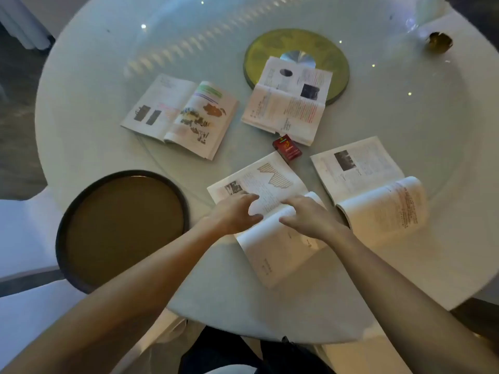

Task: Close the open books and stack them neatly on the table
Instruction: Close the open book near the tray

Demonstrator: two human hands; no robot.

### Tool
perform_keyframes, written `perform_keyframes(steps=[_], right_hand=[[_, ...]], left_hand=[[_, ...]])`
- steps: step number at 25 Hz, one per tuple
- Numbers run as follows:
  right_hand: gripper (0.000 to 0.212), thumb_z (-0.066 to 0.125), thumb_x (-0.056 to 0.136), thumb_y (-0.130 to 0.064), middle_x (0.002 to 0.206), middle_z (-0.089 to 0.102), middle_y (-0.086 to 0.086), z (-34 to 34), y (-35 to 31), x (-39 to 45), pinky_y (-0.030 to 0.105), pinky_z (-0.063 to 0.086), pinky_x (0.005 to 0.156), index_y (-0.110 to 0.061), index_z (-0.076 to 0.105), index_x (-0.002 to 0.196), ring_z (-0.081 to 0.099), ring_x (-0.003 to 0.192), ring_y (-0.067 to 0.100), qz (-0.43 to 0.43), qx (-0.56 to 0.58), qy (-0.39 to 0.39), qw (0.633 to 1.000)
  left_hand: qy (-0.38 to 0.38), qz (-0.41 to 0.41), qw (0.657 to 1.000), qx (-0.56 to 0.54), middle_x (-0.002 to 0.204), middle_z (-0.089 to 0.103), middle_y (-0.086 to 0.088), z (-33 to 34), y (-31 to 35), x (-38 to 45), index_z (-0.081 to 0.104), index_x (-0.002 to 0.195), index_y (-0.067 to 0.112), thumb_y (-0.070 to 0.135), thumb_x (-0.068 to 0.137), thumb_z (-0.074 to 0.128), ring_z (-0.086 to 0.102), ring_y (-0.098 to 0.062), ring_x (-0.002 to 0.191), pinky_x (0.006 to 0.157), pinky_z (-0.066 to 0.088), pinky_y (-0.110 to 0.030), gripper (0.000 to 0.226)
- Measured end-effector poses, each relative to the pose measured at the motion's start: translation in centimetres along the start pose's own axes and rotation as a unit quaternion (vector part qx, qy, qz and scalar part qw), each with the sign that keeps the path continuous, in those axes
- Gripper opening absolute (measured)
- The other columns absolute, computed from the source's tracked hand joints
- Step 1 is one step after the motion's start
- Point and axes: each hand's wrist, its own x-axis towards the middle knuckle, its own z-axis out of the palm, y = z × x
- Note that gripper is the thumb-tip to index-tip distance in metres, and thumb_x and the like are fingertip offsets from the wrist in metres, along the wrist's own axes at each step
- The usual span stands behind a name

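Observation:
Several open books lie on a round white table (270,314). The nearest open book (272,184) is in front of me. My left hand (232,214) rests on its left page with fingers curled at the page edge. My right hand (307,217) lies on the spine area, fingers on the curling right pages. A second open book (370,179) lies to the right, its near pages bowed up. A third open book (181,114) with coloured pictures sits at the far left. A fourth open book (289,101) lies at the back, partly on a green disc (259,49).
A small red box (286,150) sits between the books. A round dark-rimmed brown tray (121,228) lies at the near left edge of the table. A small gold object (439,42) stands far right. White chair parts flank the table; my dark trousers show below.

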Motion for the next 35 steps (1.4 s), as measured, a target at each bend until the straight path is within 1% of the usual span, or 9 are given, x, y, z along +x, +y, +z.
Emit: perform_keyframes(steps=[6, 10, 13, 17, 20, 25, 28, 32, 35], right_hand=[[0.054, 0.063, 0.096, -0.037, 0.151, 0.052, 0.009, 2.9, 1.9, -0.1, 0.04, 0.039, 0.114, -0.011, 0.059, 0.143, 0.043, 0.142, 0.028, -0.001, -0.071, -0.018, 0.997], [0.042, 0.061, 0.096, -0.034, 0.141, 0.053, 0.012, 3.9, 3.0, 0.0, 0.041, 0.043, 0.108, -0.008, 0.063, 0.129, 0.045, 0.133, 0.032, -0.02, -0.11, -0.014, 0.994], [0.05, 0.062, 0.096, -0.032, 0.157, 0.042, 0.017, 4.5, 4.2, 0.1, 0.044, 0.035, 0.117, -0.01, 0.057, 0.141, 0.035, 0.145, 0.036, 0.01, -0.067, 0.022, 0.997], [0.067, 0.066, 0.095, -0.038, 0.157, 0.042, 0.018, 4.2, 6.5, 0.2, 0.048, 0.035, 0.118, -0.009, 0.043, 0.151, 0.038, 0.146, 0.035, 0.141, 0.055, 0.132, 0.98], [0.071, 0.065, 0.096, -0.038, 0.154, 0.047, 0.012, 3.8, 7.8, -0.2, 0.047, 0.043, 0.11, -0.009, 0.038, 0.154, 0.047, 0.14, 0.033, 0.194, 0.154, 0.106, 0.963], [0.028, 0.056, 0.093, -0.028, 0.123, 0.06, 0.01, 3.7, 8.7, -0.8, 0.045, 0.054, 0.086, -0.018, 0.053, 0.119, 0.062, 0.102, 0.028, 0.222, 0.164, 0.104, 0.955], [0.015, 0.057, 0.091, -0.02, 0.105, 0.065, 0.008, 3.0, 8.5, -1.3, 0.037, 0.048, 0.069, -0.015, 0.055, 0.106, 0.059, 0.081, 0.02, 0.22, 0.211, 0.098, 0.948], [0.027, 0.072, 0.09, -0.02, 0.112, 0.063, 0.003, 2.1, 8.5, -1.5, 0.041, 0.053, 0.081, -0.015, 0.061, 0.114, 0.063, 0.096, 0.023, 0.199, 0.304, 0.073, 0.929], [0.025, 0.075, 0.09, -0.014, 0.105, 0.067, 0.008, 0.8, 7.6, -1.2, 0.037, 0.057, 0.068, -0.012, 0.061, 0.111, 0.068, 0.084, 0.026, 0.209, 0.425, 0.071, 0.878]], left_hand=[[-0.008, -0.033, 0.999, -0.026, 0.145, 0.053, -0.004, 4.3, -0.9, -1.2, 0.052, 0.144, 0.018, 0.043, 0.091, 0.061, 0.05, -0.021, 0.132, 0.107, 0.043, -0.039, 0.06], [0.009, -0.031, 0.999, -0.044, 0.127, 0.063, -0.006, 7.2, -1.9, -1.7, 0.068, 0.125, 0.015, 0.04, 0.089, 0.058, 0.057, -0.025, 0.12, 0.096, 0.051, -0.042, 0.045], [0.08, -0.101, 0.986, -0.109, 0.124, 0.056, -0.007, 8.7, -1.9, -2.5, 0.063, 0.128, 0.014, 0.034, 0.086, 0.064, 0.055, -0.024, 0.116, 0.095, 0.049, -0.038, 0.046], [0.095, -0.239, 0.941, -0.221, 0.116, 0.053, -0.004, 10.1, -1.6, -3.5, 0.049, 0.118, 0.011, 0.038, 0.079, 0.074, 0.055, -0.025, 0.106, 0.086, 0.05, -0.04, 0.054], [0.113, -0.314, 0.871, -0.36, 0.11, 0.052, -0.008, 10.6, -1.4, -3.8, 0.042, 0.103, 0.014, 0.038, 0.078, 0.075, 0.057, -0.023, 0.095, 0.074, 0.049, -0.035, 0.047], [0.05, -0.348, 0.773, -0.528, 0.1, 0.072, -0.012, 10.8, -0.9, -4.5, 0.064, 0.106, 0.009, 0.035, 0.092, 0.065, 0.068, -0.022, 0.084, 0.076, 0.056, -0.037, 0.029], [0.045, -0.346, 0.764, -0.543, 0.098, 0.074, -0.005, 10.6, -1.1, -5.1, 0.068, 0.116, 0.009, 0.03, 0.097, 0.06, 0.072, -0.024, 0.089, 0.081, 0.061, -0.044, 0.029], [0.064, -0.357, 0.736, -0.571, 0.089, 0.075, -0.005, 8.6, -2.5, -5.4, 0.069, 0.11, 0.005, 0.026, 0.096, 0.065, 0.073, -0.018, 0.071, 0.05, 0.056, -0.027, 0.025], [0.044, -0.368, 0.713, -0.595, 0.086, 0.077, -0.01, 6.9, -4.1, -5.5, 0.067, 0.112, -0.005, 0.022, 0.093, 0.068, 0.072, -0.017, 0.061, 0.048, 0.052, -0.025, 0.033]])
